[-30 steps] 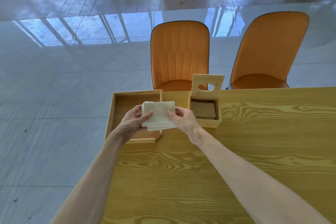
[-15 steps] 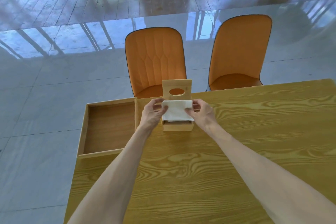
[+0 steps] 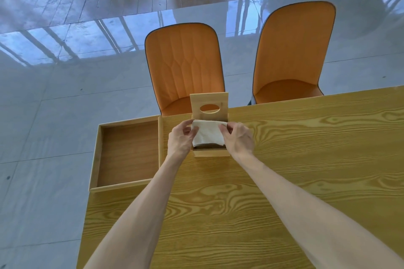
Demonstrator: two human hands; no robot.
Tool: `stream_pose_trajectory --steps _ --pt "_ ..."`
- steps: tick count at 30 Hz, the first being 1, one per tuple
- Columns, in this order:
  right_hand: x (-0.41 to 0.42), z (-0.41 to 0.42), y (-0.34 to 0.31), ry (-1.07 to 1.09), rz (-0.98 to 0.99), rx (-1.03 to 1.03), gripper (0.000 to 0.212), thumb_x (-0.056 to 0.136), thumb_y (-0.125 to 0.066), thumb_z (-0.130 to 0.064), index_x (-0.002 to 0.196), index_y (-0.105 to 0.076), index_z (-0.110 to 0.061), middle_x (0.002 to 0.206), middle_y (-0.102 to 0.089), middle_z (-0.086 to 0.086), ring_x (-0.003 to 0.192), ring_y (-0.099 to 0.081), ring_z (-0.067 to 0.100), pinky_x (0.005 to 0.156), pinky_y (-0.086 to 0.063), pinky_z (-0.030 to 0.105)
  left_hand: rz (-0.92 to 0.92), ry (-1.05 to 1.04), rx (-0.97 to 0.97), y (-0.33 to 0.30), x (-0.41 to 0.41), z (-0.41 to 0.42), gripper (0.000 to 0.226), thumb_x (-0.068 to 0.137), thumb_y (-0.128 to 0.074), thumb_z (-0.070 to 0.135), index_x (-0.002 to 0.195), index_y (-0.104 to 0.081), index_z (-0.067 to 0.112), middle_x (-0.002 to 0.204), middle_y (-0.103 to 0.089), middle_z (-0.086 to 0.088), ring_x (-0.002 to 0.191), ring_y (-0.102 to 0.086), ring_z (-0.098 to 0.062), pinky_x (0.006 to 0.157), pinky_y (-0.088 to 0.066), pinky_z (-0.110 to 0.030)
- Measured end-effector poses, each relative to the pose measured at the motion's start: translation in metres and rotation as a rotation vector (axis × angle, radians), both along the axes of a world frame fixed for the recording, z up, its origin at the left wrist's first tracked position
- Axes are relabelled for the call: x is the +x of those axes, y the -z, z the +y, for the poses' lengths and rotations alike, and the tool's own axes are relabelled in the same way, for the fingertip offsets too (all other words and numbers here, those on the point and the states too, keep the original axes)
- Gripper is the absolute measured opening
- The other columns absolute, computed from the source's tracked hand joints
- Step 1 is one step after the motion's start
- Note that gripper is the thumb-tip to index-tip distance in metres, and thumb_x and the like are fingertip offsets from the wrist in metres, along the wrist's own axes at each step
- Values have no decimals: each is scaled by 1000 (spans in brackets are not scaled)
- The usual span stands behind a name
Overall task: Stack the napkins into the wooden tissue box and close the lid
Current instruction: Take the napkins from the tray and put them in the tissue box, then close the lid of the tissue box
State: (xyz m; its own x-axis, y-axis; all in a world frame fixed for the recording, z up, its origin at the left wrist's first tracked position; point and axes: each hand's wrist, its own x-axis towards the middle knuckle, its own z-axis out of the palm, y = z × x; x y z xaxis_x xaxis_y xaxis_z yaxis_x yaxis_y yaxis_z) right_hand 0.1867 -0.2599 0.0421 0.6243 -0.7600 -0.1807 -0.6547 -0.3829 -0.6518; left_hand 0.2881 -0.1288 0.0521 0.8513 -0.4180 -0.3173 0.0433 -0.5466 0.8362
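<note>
the napkins (image 3: 208, 133), a white folded stack, sit over the open top of the wooden tissue box (image 3: 211, 152), held at both ends. the left hand (image 3: 180, 140) has its grip pinching the stack's left edge, thumb on top. the right hand (image 3: 238, 138) has its grip pinching the right edge the same way. the lid (image 3: 209, 106) stands upright at the back of the box, its oval hole showing. the box rests on the bench (image 3: 284, 159), just beside an empty wooden tray (image 3: 96, 155) at the bench's left corner. two orange chairs (image 3: 184, 65) stand beyond the far edge.
</note>
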Motion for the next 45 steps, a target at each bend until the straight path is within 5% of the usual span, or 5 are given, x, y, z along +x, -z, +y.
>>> stream_pose_trajectory --steps 22,29,33,39,45 --pt "10 -30 -14 153 -120 127 34 98 -53 -42 122 -58 -18 111 -68 2 93 -64 17 71 -52 31 1 -122 -10 0 14 -6 37 99 -54 43 128 -62 20 121 -68 -3 107 -64 -18 92 -56 -40" --pt "40 -54 -55 201 -229 460 69 98 -37 -59 122 -60 2 98 -57 4 90 -54 16 84 -53 42 149 -154 -167 -36 38 -36 50 101 -37 55 127 -63 23 130 -63 -2 123 -56 -23 108 -44 -49" --pt "43 -51 -65 201 -212 543 73 96 -43 -59 124 -59 7 109 -64 24 103 -62 33 96 -50 46 203 -136 -145 -42 41 -46 46 99 -41 57 123 -66 27 121 -68 -2 118 -59 -24 105 -45 -45" --pt "35 -47 -61 183 -172 620 47 96 -49 -55 113 -63 -13 123 -59 3 126 -52 25 106 -45 43 220 -145 -165 -36 34 -43 36 102 -44 44 128 -59 25 120 -66 0 115 -59 -21 99 -47 -38" --pt "33 -45 -69 215 -155 723 61 97 -50 -52 143 -47 -12 142 -51 9 130 -48 29 108 -41 48 250 -161 -162 -41 31 -42 22 104 -41 42 114 -57 30 103 -65 4 102 -60 -20 86 -48 -34"
